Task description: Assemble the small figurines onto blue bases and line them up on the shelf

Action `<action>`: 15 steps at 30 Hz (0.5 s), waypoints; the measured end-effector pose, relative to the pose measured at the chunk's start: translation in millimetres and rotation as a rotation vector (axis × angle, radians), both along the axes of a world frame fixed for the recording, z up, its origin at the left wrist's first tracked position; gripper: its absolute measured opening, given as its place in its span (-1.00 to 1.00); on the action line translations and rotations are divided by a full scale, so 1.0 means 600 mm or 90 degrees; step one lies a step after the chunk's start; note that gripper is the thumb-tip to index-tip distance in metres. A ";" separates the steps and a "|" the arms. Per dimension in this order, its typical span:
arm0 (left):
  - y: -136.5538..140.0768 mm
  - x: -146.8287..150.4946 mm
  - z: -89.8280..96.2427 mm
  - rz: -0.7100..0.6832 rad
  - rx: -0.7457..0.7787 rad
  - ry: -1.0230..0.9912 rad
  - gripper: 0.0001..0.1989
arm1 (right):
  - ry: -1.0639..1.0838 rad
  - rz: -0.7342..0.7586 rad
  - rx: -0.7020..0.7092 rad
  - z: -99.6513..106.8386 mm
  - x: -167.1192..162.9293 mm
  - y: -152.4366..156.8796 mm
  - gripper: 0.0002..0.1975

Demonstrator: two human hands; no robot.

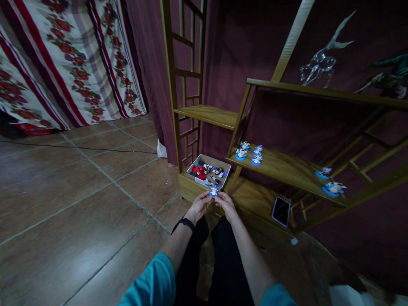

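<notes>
Between my two hands, a small white-and-purple figurine (213, 191) is held upright just in front of a shallow box. My left hand (200, 204) grips it from the left, with a dark band on the wrist. From the other side my right hand (225, 203) pinches it with the fingertips. The white box (223, 183) sits on the low shelf and holds several figurines, among them red ones (199, 172). Up on the middle shelf (280, 168) stand several figurines, including a purple-based one (256, 159) and a blue-based one (241, 154) at its left end.
Two blue-based figurines, one of them a pale figurine (334, 188), stand at the shelf's right end. A tablet-like device (281, 211) lies on the lower shelf. On the top shelf is a clear deer ornament (318, 66). A thin cable (95, 148) crosses the tiled floor.
</notes>
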State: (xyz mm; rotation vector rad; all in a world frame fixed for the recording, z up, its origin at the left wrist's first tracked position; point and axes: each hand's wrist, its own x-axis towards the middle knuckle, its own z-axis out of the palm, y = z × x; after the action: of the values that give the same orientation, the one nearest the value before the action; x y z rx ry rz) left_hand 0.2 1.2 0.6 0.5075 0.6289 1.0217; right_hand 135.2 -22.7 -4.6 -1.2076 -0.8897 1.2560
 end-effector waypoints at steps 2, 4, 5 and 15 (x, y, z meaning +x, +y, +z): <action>0.000 0.001 -0.001 0.009 0.000 0.003 -0.63 | 0.008 -0.001 -0.004 -0.001 0.000 0.001 -0.57; 0.000 0.001 -0.001 0.019 0.000 0.004 -0.61 | 0.017 -0.005 -0.010 -0.004 0.001 0.003 -0.56; 0.000 0.002 0.000 0.022 0.001 0.004 -0.60 | 0.021 -0.007 -0.013 -0.006 0.001 0.004 -0.55; -0.008 0.002 0.012 0.013 0.007 0.026 -0.64 | 0.031 -0.004 -0.018 -0.015 0.004 0.006 -0.53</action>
State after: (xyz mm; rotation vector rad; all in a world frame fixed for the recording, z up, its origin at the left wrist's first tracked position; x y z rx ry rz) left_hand 1.2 -3.4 7.6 0.5330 0.6661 1.0372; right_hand 137.9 -19.0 -13.9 -1.1967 -0.8341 1.2919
